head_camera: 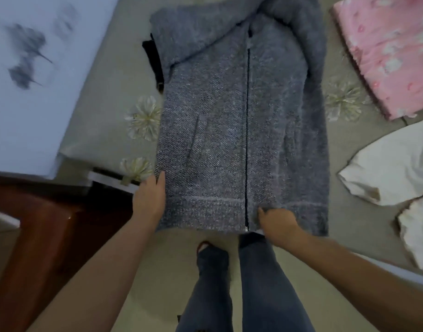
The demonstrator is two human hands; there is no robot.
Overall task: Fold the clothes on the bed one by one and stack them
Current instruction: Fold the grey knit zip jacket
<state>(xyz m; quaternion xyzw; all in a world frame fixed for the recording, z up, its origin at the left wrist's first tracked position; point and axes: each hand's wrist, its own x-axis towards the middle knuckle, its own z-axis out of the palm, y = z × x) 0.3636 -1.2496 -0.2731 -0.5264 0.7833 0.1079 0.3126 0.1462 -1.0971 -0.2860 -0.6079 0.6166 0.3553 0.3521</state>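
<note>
Grey, nubbly knit with a dark zip down its middle: the jacket lies lengthwise on the bed, hem toward the person, its sleeves folded in across the chest. The left hand rests along the jacket's left edge near the hem, fingers straight against the fabric. The right hand has its fingers curled into the hem just right of the zip, gripping the knit. The sheet is a pale beige with cream flower prints. A black strap peeks from under the jacket's left side. To the right lie a folded pink floral cloth and a crumpled white garment.
</note>
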